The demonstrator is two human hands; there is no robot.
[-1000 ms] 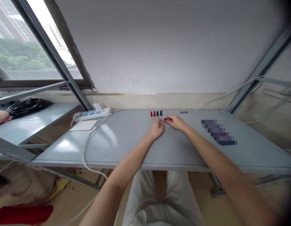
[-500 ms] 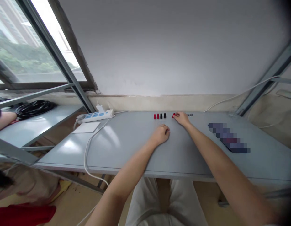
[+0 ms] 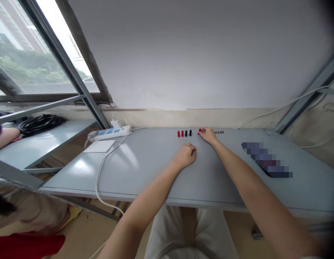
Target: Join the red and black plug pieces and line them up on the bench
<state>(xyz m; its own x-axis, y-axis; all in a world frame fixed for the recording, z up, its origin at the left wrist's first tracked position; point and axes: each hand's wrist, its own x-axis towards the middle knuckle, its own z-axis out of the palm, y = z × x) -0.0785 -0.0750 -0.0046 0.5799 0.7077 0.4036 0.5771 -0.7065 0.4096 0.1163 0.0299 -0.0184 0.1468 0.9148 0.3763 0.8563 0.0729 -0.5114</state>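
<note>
Toward the back of the grey table, my right hand [image 3: 208,135] pinches a small red piece [image 3: 199,131] at or just above the surface. The piece's exact kind is too small to tell. Left of it stand two small red cylinders [image 3: 180,133] and two small black cylinders [image 3: 188,133], upright in a row. Several tiny dark metallic pieces [image 3: 219,132] lie lined up just right of my right hand. My left hand [image 3: 186,154] rests on the table in front of the row, fingers curled in. Whether anything is inside them is hidden.
A white power strip [image 3: 110,132] and a flat white card-like sheet [image 3: 99,146] lie at left, crossed by a white cable [image 3: 98,180]. A blurred dark flat object [image 3: 266,160] is at right. Another person's arm [image 3: 5,136] shows beside coiled black cable [image 3: 37,124].
The view has shifted slightly, so the objects sit a little further right. Both hands keep nearly the same pose, with the red piece still in my right fingers.
</note>
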